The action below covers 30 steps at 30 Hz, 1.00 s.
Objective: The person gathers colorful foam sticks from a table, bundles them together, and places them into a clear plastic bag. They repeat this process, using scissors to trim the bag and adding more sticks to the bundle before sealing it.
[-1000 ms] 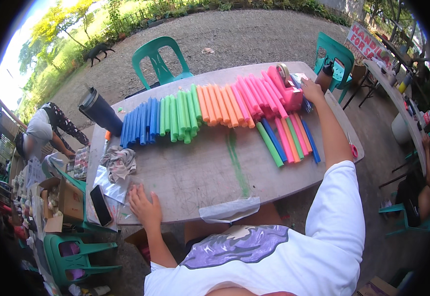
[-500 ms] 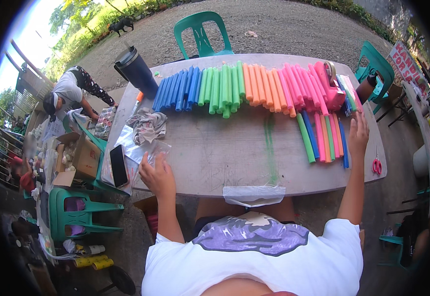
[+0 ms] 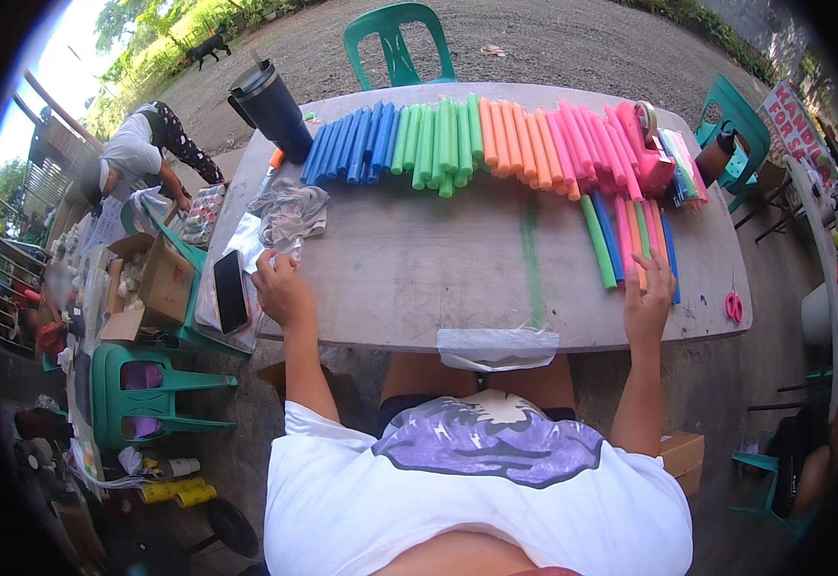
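Observation:
My left hand [image 3: 282, 291] is at the table's left side with its fingers bent but apart, over clear plastic beside a crumpled grey cloth [image 3: 289, 209]. A black phone [image 3: 230, 292] lies just left of it. My right hand [image 3: 649, 305] reaches over the near ends of a small group of loose candles, fingers apart and touching or just above them. That group holds a green candle [image 3: 598, 240], a blue candle [image 3: 669, 257] and several pink and orange ones. Behind it runs a long row of blue candles [image 3: 352, 144], green candles [image 3: 433, 144], orange candles [image 3: 524, 144] and pink candles [image 3: 592, 144].
A dark tumbler [image 3: 273, 110] stands at the far left, and a pink tape dispenser [image 3: 651, 163] at the right end of the row. Pink scissors [image 3: 733, 306] lie near the right edge. A white strip [image 3: 497, 348] hangs over the front edge. Another person [image 3: 140, 158] bends at the left.
My right hand has come nearer and leftward, from the table's right side onto the loose candles. My left hand has shifted slightly left and farther away, toward the cloth.

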{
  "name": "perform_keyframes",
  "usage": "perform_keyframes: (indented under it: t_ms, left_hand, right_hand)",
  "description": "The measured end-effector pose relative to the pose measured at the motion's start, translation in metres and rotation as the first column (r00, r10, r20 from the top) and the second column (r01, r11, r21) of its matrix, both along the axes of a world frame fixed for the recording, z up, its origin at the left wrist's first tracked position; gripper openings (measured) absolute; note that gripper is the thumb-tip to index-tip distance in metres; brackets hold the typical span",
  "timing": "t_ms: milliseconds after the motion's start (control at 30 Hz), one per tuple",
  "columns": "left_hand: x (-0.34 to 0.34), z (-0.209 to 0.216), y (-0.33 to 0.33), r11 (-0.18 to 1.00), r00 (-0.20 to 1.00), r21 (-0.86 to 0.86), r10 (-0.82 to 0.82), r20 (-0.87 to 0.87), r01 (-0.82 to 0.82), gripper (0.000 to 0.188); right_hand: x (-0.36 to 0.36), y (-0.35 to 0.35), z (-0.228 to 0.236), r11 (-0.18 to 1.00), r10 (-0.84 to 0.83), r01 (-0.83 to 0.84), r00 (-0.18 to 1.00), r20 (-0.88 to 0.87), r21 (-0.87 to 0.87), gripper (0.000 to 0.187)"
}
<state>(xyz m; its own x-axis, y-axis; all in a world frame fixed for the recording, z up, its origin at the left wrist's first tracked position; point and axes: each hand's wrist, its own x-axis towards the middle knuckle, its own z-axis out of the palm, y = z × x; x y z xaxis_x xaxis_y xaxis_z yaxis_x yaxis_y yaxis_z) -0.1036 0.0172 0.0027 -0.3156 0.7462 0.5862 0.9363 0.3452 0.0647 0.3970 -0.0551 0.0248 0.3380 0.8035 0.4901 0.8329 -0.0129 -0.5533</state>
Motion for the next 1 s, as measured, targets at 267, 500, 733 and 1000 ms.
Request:
perform_keyframes:
  t_ms: [267,500,733,1000]
  left_hand:
    - [-0.003,-0.003,0.001,0.991,0.989,0.131,0.037,-0.141,-0.018,0.035]
    - [-0.012,-0.009,0.002,0.997,0.991,0.034,0.073,-0.114,-0.069,0.022]
    - [-0.001,-0.006,0.000,1.000,0.991,0.003,0.001,-0.133,0.000,0.013]
    - [0.083,0.046,-0.054,0.796,0.657,0.254,-0.600,0.456,0.550,0.011]
  right_hand:
    - [-0.052,-0.022,-0.011,0.988,0.135,-0.135,0.991,-0.016,-0.069,0.031]
    - [-0.051,-0.022,-0.003,0.994,0.082,-0.077,0.995,0.062,-0.083,0.033]
    - [-0.069,-0.020,0.015,0.979,0.197,-0.192,0.978,0.073,-0.067,0.030]
    - [-0.091,-0.024,0.006,0.838,0.536,-0.546,0.826,-0.176,-0.009,0.052]
